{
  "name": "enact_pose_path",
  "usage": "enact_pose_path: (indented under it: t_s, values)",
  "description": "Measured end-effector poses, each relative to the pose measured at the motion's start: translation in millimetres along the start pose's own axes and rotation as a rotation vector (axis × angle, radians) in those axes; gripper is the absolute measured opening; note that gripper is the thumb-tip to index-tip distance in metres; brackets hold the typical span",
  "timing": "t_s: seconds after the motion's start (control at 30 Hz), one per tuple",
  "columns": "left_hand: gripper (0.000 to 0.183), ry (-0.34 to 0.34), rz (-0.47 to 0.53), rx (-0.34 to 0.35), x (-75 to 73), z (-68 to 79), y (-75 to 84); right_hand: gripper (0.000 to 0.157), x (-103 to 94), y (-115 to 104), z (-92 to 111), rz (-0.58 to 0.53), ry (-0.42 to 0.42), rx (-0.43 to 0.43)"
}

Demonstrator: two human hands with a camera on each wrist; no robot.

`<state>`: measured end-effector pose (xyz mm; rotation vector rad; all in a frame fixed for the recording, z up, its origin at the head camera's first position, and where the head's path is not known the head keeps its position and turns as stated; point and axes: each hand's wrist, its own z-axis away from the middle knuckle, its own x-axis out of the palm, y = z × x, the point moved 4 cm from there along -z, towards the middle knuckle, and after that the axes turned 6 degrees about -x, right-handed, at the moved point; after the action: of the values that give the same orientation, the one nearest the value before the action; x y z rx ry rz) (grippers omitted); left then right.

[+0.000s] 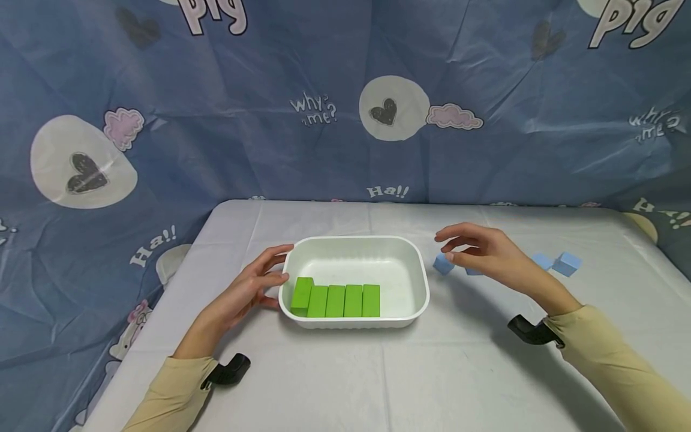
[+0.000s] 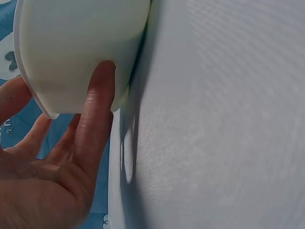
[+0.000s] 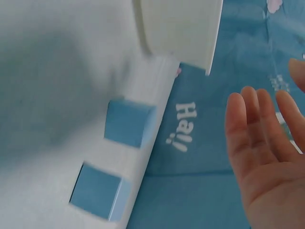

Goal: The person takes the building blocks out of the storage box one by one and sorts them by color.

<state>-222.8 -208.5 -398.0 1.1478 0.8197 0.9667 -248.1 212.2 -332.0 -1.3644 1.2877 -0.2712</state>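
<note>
A white plastic tub (image 1: pixel 399 276) stands on the table with several green blocks (image 1: pixel 336 301) in a row along its near left side. The leftmost block stands a little higher than the others. My left hand (image 1: pixel 243 294) touches the tub's left end with extended fingers; in the left wrist view one finger lies against the outer wall (image 2: pixel 71 57). My right hand (image 1: pixel 493 258) hovers right of the tub, fingers loosely bent and holding nothing. Several blue blocks (image 1: pixel 567 264) lie on the cloth below and beyond it, partly hidden by the hand in the head view.
White cloth covers the table (image 1: pixel 324 384). Behind it hangs a blue printed sheet (image 1: pixel 243 150), which also drops along the left side. Black wrist-worn devices (image 1: pixel 231 369) stick out from both sleeves.
</note>
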Motion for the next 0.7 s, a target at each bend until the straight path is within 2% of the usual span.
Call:
enact_pose_path:
  t_s: [0.33, 0.57, 0.7]
  values:
    - [0.06, 0.003, -0.006, -0.005, 0.1, -0.2, 0.3, 0.029, 29.4, -7.5, -16.6, -0.019, -0.069, -0.006]
    - [0.06, 0.003, -0.003, -0.003, -0.6, -0.2, -0.1, 0.028, 55.3, -13.6, -26.6, -0.096, -0.151, -0.032]
    - [0.06, 0.002, -0.008, -0.006, -0.9, -0.3, -0.9, 0.028, 70.8, -16.8, -31.2, -0.07, -0.182, -0.031]
